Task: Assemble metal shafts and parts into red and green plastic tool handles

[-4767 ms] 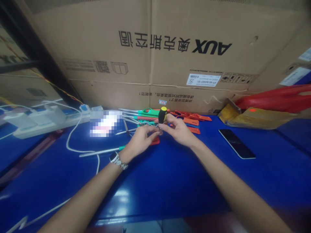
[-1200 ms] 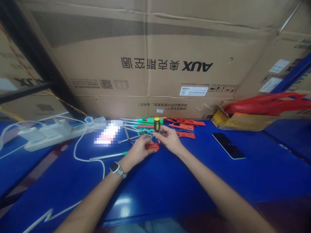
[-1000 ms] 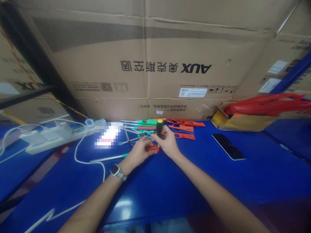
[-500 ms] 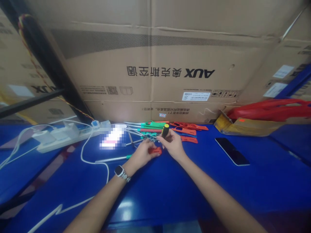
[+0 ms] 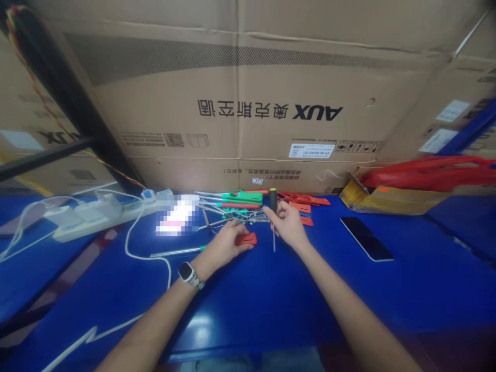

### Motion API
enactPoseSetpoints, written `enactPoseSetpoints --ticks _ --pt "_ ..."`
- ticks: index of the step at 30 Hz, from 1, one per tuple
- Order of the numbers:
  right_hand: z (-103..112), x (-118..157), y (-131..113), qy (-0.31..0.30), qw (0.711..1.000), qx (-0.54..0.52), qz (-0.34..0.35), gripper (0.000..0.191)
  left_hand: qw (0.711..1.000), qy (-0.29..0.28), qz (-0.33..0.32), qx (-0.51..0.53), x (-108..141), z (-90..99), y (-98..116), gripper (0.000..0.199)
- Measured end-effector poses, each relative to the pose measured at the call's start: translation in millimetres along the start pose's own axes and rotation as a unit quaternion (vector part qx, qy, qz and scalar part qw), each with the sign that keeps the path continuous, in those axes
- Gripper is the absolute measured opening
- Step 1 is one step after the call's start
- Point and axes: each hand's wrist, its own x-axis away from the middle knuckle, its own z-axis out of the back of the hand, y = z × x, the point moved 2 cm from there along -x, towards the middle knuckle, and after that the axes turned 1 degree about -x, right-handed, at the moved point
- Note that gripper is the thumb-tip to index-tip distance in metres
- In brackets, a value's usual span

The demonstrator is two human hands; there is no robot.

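Observation:
My left hand (image 5: pixel 228 244) is closed round the orange-red handle (image 5: pixel 247 238) of a long-necked lighter low over the blue table. A metal barrel (image 5: pixel 174 252) with a green collar sticks out left of that hand, apparently the same lighter's. In my right hand (image 5: pixel 289 225) is a screwdriver (image 5: pixel 273 200) with a black and yellow handle, held upright, its thin shaft pointing down. The shaft's tip is to the right of the orange-red handle, apart from it. Behind both hands lies a pile of lighters, among them a green lighter (image 5: pixel 244 197) and red lighters (image 5: pixel 306 199).
A phone (image 5: pixel 366 238) lies on the blue table (image 5: pixel 310 310) at the right. Behind it stands an open carton (image 5: pixel 391 200) with red plastic. A white power strip (image 5: pixel 104 221) with plugs and cables is at the left. A large cardboard box (image 5: pixel 271 77) closes off the back.
My right hand has moved slightly right, and the screwdriver now stands upright with its shaft in view beside the lighter handle. My left hand keeps its hold. The camera view has shifted slightly.

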Motion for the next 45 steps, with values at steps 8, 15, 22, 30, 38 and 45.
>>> enactPoseSetpoints --ticks 8,15,22,30,38,45 --pt "22 23 13 -0.167 0.887 0.425 -0.064 0.036 0.987 -0.007 0.026 -0.16 11 35.7 -2 0.038" --pt "18 33 -3 -0.139 0.871 0.47 -0.039 0.035 0.976 -0.07 0.014 -0.204 15 34.7 6 0.016" --pt "-6 26 -29 -0.212 0.876 0.345 0.261 0.036 0.971 -0.009 -0.102 -0.216 10 39.9 29 0.026" --pt "14 -8 -36 -0.238 0.907 0.22 0.269 0.031 0.954 0.083 -0.214 -0.194 -15 52.9 20 0.034" --pt "15 3 -22 -0.179 0.846 0.331 0.376 0.033 0.96 0.056 -0.213 -0.174 -10 55.1 25 0.019" --pt "10 -5 -27 -0.16 0.825 0.321 0.437 0.025 0.943 0.054 -0.24 -0.224 -14 59.9 33 0.018"
